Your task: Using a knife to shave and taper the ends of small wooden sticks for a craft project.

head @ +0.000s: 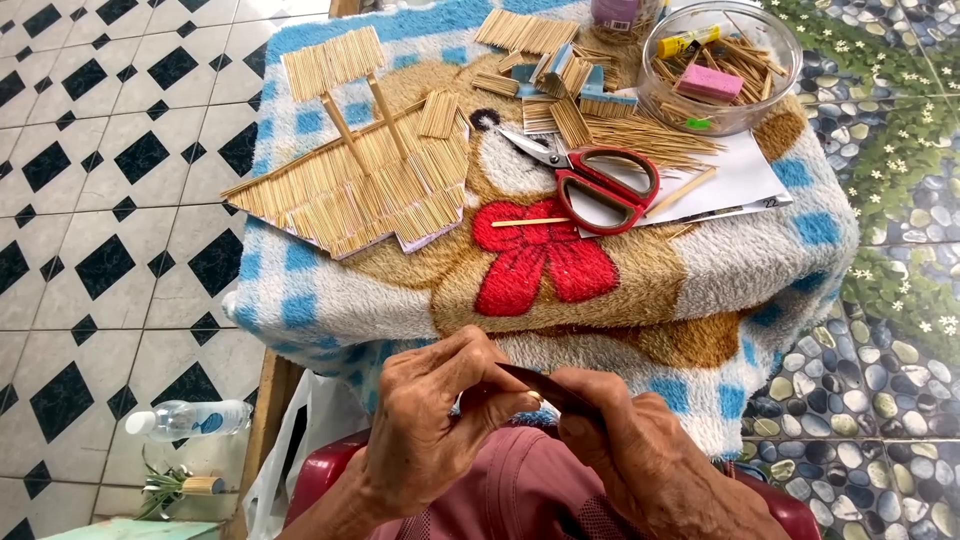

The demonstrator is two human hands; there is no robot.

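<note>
Two hands meet low in the head view, over the person's lap and just in front of the towel-covered surface (300,300). The left hand (430,440) is curled nearly closed, thumb and forefinger pinching the near end of a thin dark blade (545,388); the right hand (650,460) is closed around the blade's other end. Something pale shows at the left thumb tip, possibly a sliver of stick, but it is too small to tell.

Judging by what lies on the surface, the stick-work is well along yet unfinished. A large panel of glued sticks (365,190), with two upright posts carrying a smaller slatted panel (332,62), lies at the left and looks largely assembled. Behind it sit several small loose stick mats (525,32) and a bundle of uncut sticks (650,140), which suggests more pieces remain to be trimmed and joined. Red-handled scissors (590,180) rest on white paper (740,175), a single stick (530,222) beside them, and a clear bowl (775,45) holds more sticks and a pink block.
</note>
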